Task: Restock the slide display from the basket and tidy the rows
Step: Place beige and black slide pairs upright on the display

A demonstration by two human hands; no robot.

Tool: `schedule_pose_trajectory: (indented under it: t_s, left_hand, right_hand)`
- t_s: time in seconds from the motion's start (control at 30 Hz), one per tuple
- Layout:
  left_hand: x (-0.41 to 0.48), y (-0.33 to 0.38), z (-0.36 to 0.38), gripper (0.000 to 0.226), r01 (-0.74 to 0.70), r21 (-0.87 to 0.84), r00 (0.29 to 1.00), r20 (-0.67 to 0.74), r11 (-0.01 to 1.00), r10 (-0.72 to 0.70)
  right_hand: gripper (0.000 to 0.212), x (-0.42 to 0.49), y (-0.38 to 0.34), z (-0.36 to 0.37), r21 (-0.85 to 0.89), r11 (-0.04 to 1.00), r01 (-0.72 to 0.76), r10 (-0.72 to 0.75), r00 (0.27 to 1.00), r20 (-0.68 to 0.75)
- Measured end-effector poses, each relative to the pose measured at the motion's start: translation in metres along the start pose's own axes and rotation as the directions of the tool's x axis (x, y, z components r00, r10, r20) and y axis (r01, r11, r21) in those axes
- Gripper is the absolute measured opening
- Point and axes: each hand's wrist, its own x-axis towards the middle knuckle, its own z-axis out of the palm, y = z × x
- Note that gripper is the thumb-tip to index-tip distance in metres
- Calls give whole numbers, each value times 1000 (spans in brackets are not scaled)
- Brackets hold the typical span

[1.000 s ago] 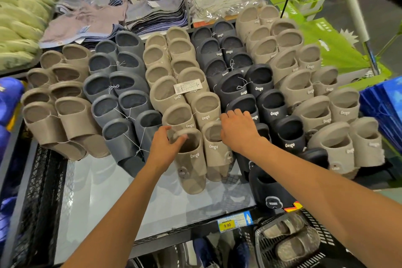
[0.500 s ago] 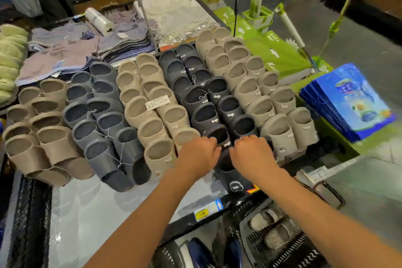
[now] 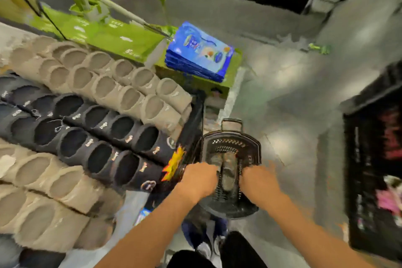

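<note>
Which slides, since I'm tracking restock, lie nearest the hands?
The beige pair in the black basket, between left hand and right hand; the others stand in display rows.

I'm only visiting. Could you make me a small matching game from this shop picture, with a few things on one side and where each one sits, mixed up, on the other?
Things
1. basket
2. blue packs
3. black slides
4. greyish pair of slides

Places
A. between beige rows on the display
B. inside the basket, between the left hand and right hand
C. on the floor at the display's end
D. stacked on the green stand

Pairs: 1-C, 2-D, 3-A, 4-B
</note>
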Motion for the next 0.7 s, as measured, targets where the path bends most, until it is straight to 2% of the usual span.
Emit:
schedule_pose_trajectory:
  t_s: [0.1,0.27,0.47,0.7]
  left_hand:
    - [15,24,25,29,-27,66,989,149,997,17]
    - [49,44,54,32,-56,145,959,283,988,13]
    - [107,59,83,33,-37,182,935,353,983,-30]
    - [203,61,124,32,44,116,920,383,992,-86]
  right_hand:
    - [25,-13,19,36,-1,995,-104,103,979,176]
    - [27,-5,44,70,47,982,-185,162,938,306]
    - [31,49,79,95,50,985,-168,138,920,367]
    - [33,139,122,145,74,993,-88,53,923,380]
